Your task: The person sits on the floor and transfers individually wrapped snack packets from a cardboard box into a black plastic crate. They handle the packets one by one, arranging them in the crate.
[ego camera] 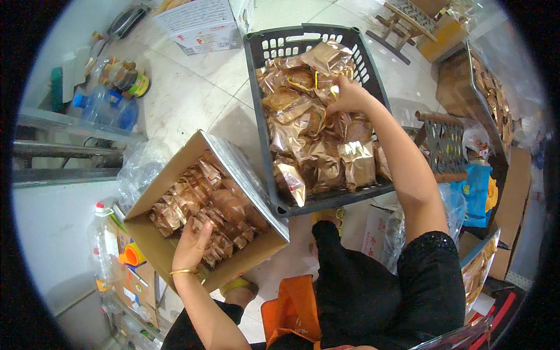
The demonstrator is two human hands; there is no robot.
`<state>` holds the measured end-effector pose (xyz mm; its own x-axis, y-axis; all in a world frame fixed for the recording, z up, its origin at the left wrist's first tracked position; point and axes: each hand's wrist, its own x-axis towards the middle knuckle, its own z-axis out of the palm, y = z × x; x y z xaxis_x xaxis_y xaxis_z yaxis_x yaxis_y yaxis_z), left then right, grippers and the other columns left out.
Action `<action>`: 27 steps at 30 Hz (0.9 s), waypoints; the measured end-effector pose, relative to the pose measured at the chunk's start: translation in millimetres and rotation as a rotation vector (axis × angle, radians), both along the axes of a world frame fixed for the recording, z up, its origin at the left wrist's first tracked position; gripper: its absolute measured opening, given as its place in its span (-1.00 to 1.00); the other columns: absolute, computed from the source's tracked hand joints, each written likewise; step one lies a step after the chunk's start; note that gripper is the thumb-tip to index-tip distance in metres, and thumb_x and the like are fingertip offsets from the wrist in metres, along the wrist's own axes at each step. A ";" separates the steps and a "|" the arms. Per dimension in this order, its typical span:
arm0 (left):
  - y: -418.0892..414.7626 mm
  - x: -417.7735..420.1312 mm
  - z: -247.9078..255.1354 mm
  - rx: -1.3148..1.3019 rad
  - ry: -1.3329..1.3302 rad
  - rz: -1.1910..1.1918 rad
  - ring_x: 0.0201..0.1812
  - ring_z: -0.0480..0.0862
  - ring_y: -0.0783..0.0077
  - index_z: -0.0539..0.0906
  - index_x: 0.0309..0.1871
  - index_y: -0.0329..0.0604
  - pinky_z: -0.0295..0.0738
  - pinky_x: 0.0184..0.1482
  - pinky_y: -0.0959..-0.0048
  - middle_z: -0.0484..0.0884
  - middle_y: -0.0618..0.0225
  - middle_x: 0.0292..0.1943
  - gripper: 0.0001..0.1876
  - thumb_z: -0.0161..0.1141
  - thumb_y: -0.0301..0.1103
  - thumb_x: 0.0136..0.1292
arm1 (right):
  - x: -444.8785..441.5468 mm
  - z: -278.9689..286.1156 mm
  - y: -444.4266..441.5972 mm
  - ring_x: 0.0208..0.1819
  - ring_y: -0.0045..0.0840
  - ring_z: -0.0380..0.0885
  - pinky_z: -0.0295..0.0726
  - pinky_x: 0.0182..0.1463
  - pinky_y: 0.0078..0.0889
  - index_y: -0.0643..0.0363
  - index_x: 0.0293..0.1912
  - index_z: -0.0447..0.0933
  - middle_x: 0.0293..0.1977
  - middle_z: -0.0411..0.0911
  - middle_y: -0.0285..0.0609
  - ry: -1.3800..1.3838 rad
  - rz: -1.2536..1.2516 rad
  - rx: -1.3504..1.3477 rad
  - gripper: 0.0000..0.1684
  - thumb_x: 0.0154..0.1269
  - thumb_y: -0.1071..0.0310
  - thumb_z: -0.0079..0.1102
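Note:
A black plastic crate point(265, 175) stands on the floor before me, heaped with wrapped packets point(286, 135) in gold and clear film. My right hand point(348, 96) reaches into its upper part, fingers at a packet with yellow edging point(323, 83); whether they grip it is hard to see. At the lower left is an open cardboard box point(151, 238) holding many similar packets point(188, 192), packed close together. Inside this box my left hand point(192, 245), with a gold bracelet at the wrist, has thumb and fingers on packets near the front side; its fingertips are partly hidden.
A printed carton point(201, 26) lies beyond the crate. Folding stools point(444, 144) and a box of gold packets point(455, 83) are on the right. Plastic bottles point(105, 107) and a clear bag point(140, 170) lie left. An orange bag point(293, 306) is near my legs.

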<state>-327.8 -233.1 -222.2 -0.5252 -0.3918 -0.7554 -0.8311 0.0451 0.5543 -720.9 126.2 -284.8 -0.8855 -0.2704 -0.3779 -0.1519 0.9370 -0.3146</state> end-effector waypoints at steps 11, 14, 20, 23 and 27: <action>114.0 -60.0 75.7 0.322 0.760 0.086 0.31 0.43 0.46 0.20 0.52 -0.20 0.34 0.32 0.42 0.39 0.23 0.38 -0.41 0.08 -0.29 0.51 | 191.6 129.1 -86.5 0.19 0.09 0.42 0.45 0.30 -0.14 0.25 0.38 0.16 0.19 0.34 0.23 0.171 0.272 -0.813 0.07 -0.08 0.22 0.53; 118.5 -65.5 70.9 0.341 0.749 0.321 0.23 0.51 0.45 0.37 0.40 -0.30 0.39 0.28 0.45 0.51 0.24 0.27 -0.50 0.04 -0.19 0.55 | 222.6 130.4 -103.2 0.22 0.02 0.43 0.41 0.33 -0.16 0.29 0.42 0.08 0.18 0.37 0.22 0.041 0.395 -0.884 0.15 -0.08 0.24 0.55; 83.5 -34.2 54.5 0.447 0.554 0.641 0.08 0.63 0.48 0.54 0.25 -0.32 0.51 0.16 0.45 0.64 0.26 0.10 -0.52 0.00 -0.06 0.56 | 220.5 135.2 -121.4 0.17 -0.39 0.47 0.44 0.29 -0.29 0.10 0.49 -0.04 0.23 0.41 -0.02 -0.440 0.105 -1.222 0.29 -0.09 0.31 0.66; 72.8 -33.6 68.4 0.521 0.684 0.598 0.10 0.63 0.49 0.52 0.28 -0.31 0.53 0.16 0.46 0.64 0.27 0.11 -0.50 -0.05 -0.05 0.57 | 210.8 150.0 -129.1 0.20 -0.41 0.46 0.45 0.27 -0.29 0.15 0.48 0.03 0.27 0.40 -0.01 0.066 0.299 -1.070 0.30 -0.13 0.15 0.69; 63.5 -28.6 66.0 0.528 0.671 0.568 0.14 0.62 0.47 0.47 0.33 -0.31 0.53 0.19 0.45 0.63 0.22 0.14 -0.47 -0.07 -0.03 0.58 | 223.3 173.3 -156.1 0.25 -0.19 0.45 0.44 0.27 -0.20 0.19 0.43 0.18 0.31 0.38 0.06 0.300 0.804 -0.759 0.25 -0.23 0.14 0.68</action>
<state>-356.4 -169.5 -156.2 -0.7438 -0.4170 -0.5224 -0.1646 -0.6432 0.7478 -497.6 -29.9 -111.5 -0.3802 -0.8671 0.3218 -0.7856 0.1192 -0.6071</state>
